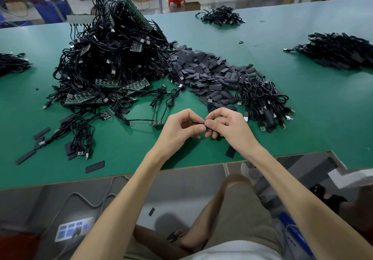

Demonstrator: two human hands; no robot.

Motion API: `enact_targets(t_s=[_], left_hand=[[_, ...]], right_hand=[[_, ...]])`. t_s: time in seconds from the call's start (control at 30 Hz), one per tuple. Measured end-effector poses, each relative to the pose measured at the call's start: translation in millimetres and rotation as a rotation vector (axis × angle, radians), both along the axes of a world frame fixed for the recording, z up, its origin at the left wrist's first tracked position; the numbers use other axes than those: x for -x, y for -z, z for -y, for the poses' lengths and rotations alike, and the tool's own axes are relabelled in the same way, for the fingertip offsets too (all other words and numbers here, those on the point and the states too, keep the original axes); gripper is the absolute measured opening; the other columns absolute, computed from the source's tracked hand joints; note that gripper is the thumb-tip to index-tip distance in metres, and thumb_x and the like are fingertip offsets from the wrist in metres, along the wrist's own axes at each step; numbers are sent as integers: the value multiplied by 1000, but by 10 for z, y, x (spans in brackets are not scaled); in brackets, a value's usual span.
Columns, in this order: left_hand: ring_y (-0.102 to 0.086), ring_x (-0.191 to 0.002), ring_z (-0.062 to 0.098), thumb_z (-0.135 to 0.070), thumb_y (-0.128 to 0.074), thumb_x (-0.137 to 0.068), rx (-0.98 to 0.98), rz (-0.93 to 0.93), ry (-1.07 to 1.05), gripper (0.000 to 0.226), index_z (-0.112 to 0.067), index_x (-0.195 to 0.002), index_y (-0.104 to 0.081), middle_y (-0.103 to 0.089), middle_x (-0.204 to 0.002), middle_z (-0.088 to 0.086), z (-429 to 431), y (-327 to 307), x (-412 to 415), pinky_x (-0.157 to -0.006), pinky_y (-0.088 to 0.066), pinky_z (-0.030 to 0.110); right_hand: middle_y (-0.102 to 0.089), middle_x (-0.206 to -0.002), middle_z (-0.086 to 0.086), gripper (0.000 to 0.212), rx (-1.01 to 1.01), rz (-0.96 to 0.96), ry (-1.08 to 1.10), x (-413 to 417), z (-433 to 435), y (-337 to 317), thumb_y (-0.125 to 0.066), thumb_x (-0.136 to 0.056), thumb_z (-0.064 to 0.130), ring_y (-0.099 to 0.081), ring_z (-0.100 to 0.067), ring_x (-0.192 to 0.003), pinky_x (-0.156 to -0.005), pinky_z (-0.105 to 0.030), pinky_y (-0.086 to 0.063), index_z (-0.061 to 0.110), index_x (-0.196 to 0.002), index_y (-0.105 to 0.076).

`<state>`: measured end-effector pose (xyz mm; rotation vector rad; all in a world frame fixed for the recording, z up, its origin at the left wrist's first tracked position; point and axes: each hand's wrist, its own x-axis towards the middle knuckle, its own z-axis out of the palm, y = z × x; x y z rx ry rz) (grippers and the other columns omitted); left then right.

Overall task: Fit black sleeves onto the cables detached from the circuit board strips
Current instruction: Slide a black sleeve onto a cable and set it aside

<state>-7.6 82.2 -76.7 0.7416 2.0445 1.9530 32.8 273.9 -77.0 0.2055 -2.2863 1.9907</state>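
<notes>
Two bare hands meet over a green table. The left hand and right hand curl their fingers narrowly, pinching a small black piece between the fingertips. It is possibly a sleeve, partly hidden. The sleeve pile lies beyond the fingers.

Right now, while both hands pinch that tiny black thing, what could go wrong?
1. The black piece pinched between the left hand and right hand is tiny. It might slip and drop, like the fallen sleeve below.
2. The cable beside the left hand runs toward the tangled cable pile and could snag if pulled.
</notes>
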Motion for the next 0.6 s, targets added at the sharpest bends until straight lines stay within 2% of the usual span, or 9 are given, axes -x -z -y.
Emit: enact_targets(t_s=[0.13,0.2,0.27,0.37,0.5,0.6], left_hand=[[-65,-74,18,-9,-75,-90,-18,8,-18,15,-5,-104,-70,-73,-85,6,26,-5,8,-72,-54,31],[-64,-72,18,-8,-75,-91,-32,12,-68,17,-6,-107,-70,-74,-85,4,23,12,22,-70,-54,29],[-64,-70,17,-6,-73,-91,-50,17,-126,18,-5,-109,-70,-75,-87,2,22,25,39,-68,-53,26],[-63,-68,15,-4,-71,-92,-67,24,-156,17,-4,-110,-70,-75,-88,-1,30,31,49,-67,-53,23],[-62,-67,17,-10,-72,-93,-67,8,-147,18,-3,-110,-72,-75,-91,14,24,10,26,-68,-52,27],[-61,-67,16,-18,-69,-96,-65,-2,-130,18,-5,-109,-75,-74,-85,9,19,-9,9,-69,-50,26]], right_hand=[[-77,-75,-4,18,-13,12,32,0,25,-9,-71,-96,25,-65,-13,-65,-62,-17,-47,8,-100,-66],[-76,-80,2,17,-45,3,59,-5,34,-18,-71,-96,28,-66,-8,-73,-67,-21,-48,13,-102,-68],[-75,-90,4,11,-84,-30,77,-9,34,-32,-71,-96,21,-65,-6,-83,-73,-30,-50,15,-105,-70],[-73,-98,8,11,-146,-70,75,-17,41,-53,-70,-96,13,-65,-3,-92,-77,-31,-53,14,-107,-71],[-72,-94,6,10,-149,-48,112,-23,56,-59,-69,-96,11,-66,-7,-90,-77,-34,-55,13,-106,-71],[-73,-90,2,7,-134,-25,142,-13,52,-65,-69,-95,7,-67,-12,-84,-71,-31,-57,10,-101,-72]])
